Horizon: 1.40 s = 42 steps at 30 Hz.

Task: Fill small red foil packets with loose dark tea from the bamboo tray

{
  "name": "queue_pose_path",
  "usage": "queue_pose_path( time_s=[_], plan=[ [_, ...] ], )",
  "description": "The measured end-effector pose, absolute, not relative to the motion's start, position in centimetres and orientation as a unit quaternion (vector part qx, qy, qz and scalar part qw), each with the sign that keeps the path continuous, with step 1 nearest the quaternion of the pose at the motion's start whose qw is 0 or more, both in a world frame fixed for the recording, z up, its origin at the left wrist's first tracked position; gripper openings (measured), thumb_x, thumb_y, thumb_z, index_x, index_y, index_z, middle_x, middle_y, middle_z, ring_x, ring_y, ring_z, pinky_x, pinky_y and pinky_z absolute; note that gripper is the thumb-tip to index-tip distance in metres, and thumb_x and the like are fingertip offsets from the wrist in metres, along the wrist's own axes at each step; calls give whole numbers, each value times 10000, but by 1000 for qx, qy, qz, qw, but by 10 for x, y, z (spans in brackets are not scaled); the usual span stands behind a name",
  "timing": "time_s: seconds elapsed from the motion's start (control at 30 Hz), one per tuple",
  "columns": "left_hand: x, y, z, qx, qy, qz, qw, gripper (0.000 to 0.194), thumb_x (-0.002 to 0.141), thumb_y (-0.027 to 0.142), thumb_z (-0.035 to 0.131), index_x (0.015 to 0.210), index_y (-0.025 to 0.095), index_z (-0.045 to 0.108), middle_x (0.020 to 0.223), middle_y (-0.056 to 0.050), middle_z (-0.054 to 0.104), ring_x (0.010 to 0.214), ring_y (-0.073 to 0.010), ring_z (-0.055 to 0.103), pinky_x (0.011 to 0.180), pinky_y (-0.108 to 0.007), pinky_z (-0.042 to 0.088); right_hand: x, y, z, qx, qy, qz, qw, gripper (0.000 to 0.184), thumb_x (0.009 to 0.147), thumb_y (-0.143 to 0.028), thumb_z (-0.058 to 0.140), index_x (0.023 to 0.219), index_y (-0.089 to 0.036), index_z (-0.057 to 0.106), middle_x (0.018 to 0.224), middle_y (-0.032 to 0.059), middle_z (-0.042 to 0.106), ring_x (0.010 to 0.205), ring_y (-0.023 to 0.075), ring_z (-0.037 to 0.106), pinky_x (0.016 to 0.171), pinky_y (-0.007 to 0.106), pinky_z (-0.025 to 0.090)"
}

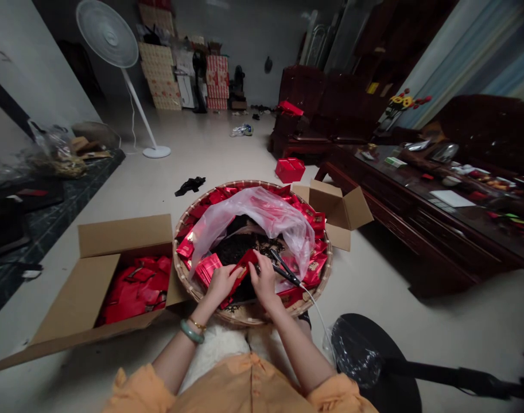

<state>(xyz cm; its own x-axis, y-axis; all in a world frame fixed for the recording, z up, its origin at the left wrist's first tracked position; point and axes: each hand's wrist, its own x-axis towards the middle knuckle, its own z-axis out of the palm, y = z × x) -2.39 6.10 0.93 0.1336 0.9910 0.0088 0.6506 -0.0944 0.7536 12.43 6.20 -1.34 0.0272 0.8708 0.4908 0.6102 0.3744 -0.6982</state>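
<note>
Basket [253, 184] holds dark tea [238, 249], plastic bag [262, 215], red packets [210, 198]; carton [124, 235] holds more packets [135, 292]. Left hand [221, 284] and right hand [264, 279] pinch one packet [245, 267].

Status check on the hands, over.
Left hand, right hand on red foil packet. Corded black tongs by right hand. Plastic bag draped over woven basket.

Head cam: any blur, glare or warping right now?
Head view: wide-angle distortion bows the room's edges; lighting is dim, with deep shadow under the dark wooden table; soft glare on the plastic bag; left hand, right hand and red foil packet look slightly soft.
</note>
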Motion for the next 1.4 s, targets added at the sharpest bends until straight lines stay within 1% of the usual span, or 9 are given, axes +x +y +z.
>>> queue_pose_path(
  time_s=[0.13,0.23,0.6,0.73,0.83,0.9,0.97,1.1,1.4],
  plan=[
    [-24,59,13,709,581,270,294,425,870,423,383,777,147,692,698,-65,687,614,-168,590,575,-240,369,127,69,-4,-560,-649,158,489,231,856,-253,480,1038,-187,607,1000,91,625,965,207,536,880,364,419],
    [-23,57,14,711,594,257,275,396,879,396,387,799,156,692,727,-74,696,630,-170,596,584,-238,366,128,69,1,-562,-639,163,500,198,845,-251,497,993,-192,615,992,86,613,961,203,528,875,354,413],
    [-20,57,6,703,604,235,293,361,872,383,421,806,160,697,708,-67,690,642,-164,588,592,-233,346,128,64,1,-584,-617,156,504,91,826,-263,507,819,-193,565,826,54,584,821,198,507,766,332,404],
    [-15,56,10,705,611,219,286,376,877,369,408,747,152,686,653,-54,665,609,-152,566,564,-224,323,125,62,-1,-568,-646,159,486,128,827,-270,519,721,-200,534,765,33,543,795,188,497,768,332,410],
    [-13,55,16,716,602,219,278,382,882,364,396,727,156,676,631,-46,651,596,-147,559,557,-222,311,126,63,-1,-560,-630,152,517,121,808,-279,548,884,-188,571,947,83,543,920,209,509,812,356,433],
    [-13,55,18,722,597,218,273,383,878,375,399,719,160,674,628,-47,648,594,-149,557,558,-224,309,129,66,0,-555,-627,158,523,299,795,-280,561,1078,-181,549,1084,120,528,1012,227,505,836,371,447],
    [-13,55,18,721,599,215,273,387,873,381,401,709,160,673,630,-50,649,591,-151,553,559,-228,309,133,70,1,-529,-660,189,498,373,804,-270,552,1168,-194,531,1115,114,552,1035,224,523,863,370,452],
    [-12,55,14,710,606,218,286,383,862,380,405,693,156,667,618,-47,640,583,-150,539,554,-231,305,133,68,-4,-517,-672,214,484,349,844,-254,502,1187,-217,553,1096,91,599,1026,204,561,904,359,454],
    [-11,56,4,668,620,249,327,379,831,400,423,610,153,606,549,-2,574,553,-136,509,539,-226,297,125,56,-20,-509,-694,136,492,392,896,-243,434,1283,-214,492,1166,113,590,1084,212,538,944,393,432]
  ],
)
